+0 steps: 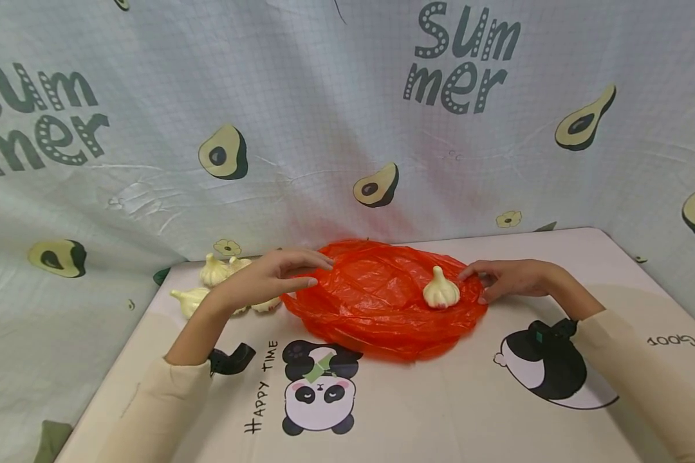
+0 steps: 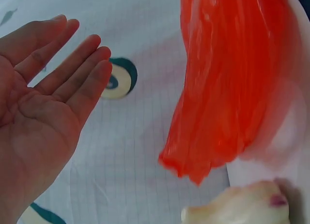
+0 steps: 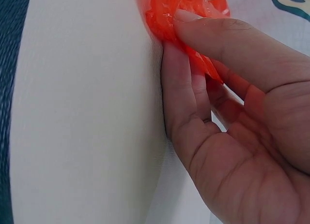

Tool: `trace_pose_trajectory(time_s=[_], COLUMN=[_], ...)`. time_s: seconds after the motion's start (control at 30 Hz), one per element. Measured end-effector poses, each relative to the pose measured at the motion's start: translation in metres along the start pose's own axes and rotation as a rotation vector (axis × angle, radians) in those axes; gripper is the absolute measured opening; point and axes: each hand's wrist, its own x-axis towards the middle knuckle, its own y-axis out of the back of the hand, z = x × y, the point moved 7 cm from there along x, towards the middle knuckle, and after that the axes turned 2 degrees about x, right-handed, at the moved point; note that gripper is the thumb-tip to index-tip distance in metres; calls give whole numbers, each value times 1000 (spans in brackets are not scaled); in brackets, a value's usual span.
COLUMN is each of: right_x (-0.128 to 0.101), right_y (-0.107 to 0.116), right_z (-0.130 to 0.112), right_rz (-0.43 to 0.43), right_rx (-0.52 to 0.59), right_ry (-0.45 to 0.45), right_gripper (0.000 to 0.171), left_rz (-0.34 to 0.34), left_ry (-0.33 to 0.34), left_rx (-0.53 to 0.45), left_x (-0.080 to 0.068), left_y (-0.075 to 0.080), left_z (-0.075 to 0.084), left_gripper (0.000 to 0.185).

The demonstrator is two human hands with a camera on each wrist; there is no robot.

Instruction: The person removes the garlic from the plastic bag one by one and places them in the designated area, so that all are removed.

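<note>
A red plastic bag (image 1: 359,289) lies spread on the table, its rim crumpled. One garlic bulb (image 1: 441,292) sits upright on the bag's right part. My right hand (image 1: 512,280) pinches the bag's right edge between thumb and fingers; the right wrist view shows the thumb (image 3: 203,28) on the red plastic. My left hand (image 1: 272,276) hovers by the bag's left edge with its fingers extended and nothing in it. In the left wrist view its palm (image 2: 38,117) faces the camera, apart from the bag (image 2: 227,79).
Several more garlic bulbs (image 1: 214,270) lie at the table's back left, partly behind my left hand. A curtain (image 1: 301,116) printed with avocados hangs behind the table. Panda drawings (image 1: 320,402) mark the table surface.
</note>
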Motion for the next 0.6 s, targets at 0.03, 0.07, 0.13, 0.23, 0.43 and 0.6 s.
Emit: trace_pose_trajectory(time_s=[0.03,0.07,0.13,0.23,0.43,0.6], right_x=[0,0,1,1,0,0], right_y=[0,-1,-1,0,1,-1], right_z=[0,1,2,2,2,1], right_rz=[-1,-3,-8,-6,1,-2], right_rx=[8,17,26,20,6,13], right_ry=[-1,-4,-3,0,6,5], right_gripper=[58,58,58,58,57,57], left_rz=[-5,-9,-15,-25,-8,25], left_ry=[-5,-14,-32,-82,-95,-85], left_rx=[6,8,18,30,8,-3], left_x=[2,4,8,16,30,43], left_y=[-4,-8,-15,-26,-43,-53], left_z=[2,4,8,14,20,25], left_gripper=[33,32,32,31,31,30])
